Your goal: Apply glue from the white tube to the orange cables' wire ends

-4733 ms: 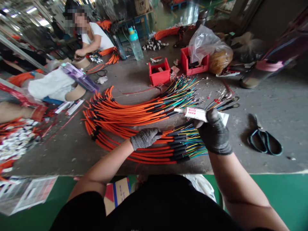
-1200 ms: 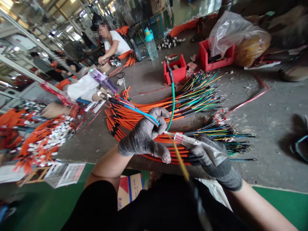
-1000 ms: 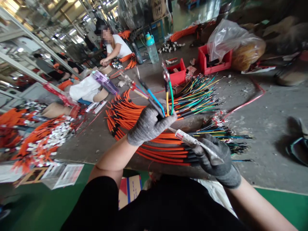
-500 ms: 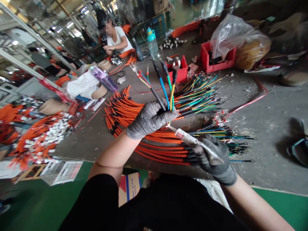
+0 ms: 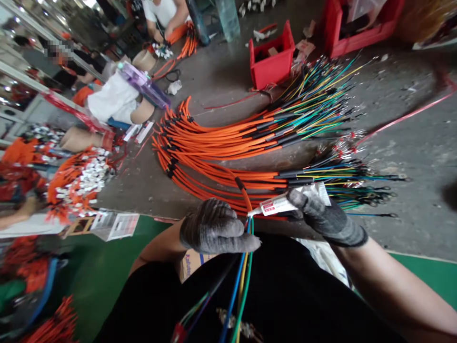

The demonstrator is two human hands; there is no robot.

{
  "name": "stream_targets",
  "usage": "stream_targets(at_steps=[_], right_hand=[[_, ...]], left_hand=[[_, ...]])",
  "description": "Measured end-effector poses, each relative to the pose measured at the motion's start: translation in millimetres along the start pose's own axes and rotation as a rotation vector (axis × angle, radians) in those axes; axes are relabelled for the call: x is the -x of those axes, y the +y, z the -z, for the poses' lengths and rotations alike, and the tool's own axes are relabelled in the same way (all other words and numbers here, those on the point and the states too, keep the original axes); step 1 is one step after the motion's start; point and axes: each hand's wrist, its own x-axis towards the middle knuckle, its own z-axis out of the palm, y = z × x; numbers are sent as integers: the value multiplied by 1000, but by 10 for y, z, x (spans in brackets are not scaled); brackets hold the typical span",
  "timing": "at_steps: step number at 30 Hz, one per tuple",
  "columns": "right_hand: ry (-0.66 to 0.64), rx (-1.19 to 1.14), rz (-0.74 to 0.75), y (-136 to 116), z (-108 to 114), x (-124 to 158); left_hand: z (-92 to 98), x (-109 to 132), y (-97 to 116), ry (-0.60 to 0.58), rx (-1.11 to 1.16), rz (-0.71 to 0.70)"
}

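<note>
My left hand (image 5: pixel 214 226), in a grey knit glove, is closed on the coloured wires (image 5: pixel 244 271) of an orange cable (image 5: pixel 246 199). Blue, yellow and green wires and a dark one hang down from it in front of my black shirt. A white squeeze tube (image 5: pixel 276 205) with red print lies in my gloved right hand (image 5: pixel 324 219), thumb on top and fingers underneath. Its nozzle points left and meets the spot where the wires leave the orange sheath. Just behind both hands lies a bundle of orange cables (image 5: pixel 214 143), their coloured wire ends to the right.
Two red bins (image 5: pixel 272 62) (image 5: pixel 360 35) stand at the back of the grey table (image 5: pixel 400 133). A purple bottle (image 5: pixel 144 85) lies by a white cloth (image 5: pixel 110 97) at left. Orange cables with white ends (image 5: pixel 91 176) are heaped farther left. A co-worker (image 5: pixel 166 19) sits at the back.
My left hand has come down toward me and tipped the cable over, so the wires that pointed up now hang down. The tube stays in my right hand, its nozzle at the cable.
</note>
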Motion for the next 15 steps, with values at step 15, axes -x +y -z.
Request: stream_targets(at_steps=[15], right_hand=[[-108, -71, 71, -131, 7, -65]], left_hand=[[27, -60, 2, 65, -57, -4]])
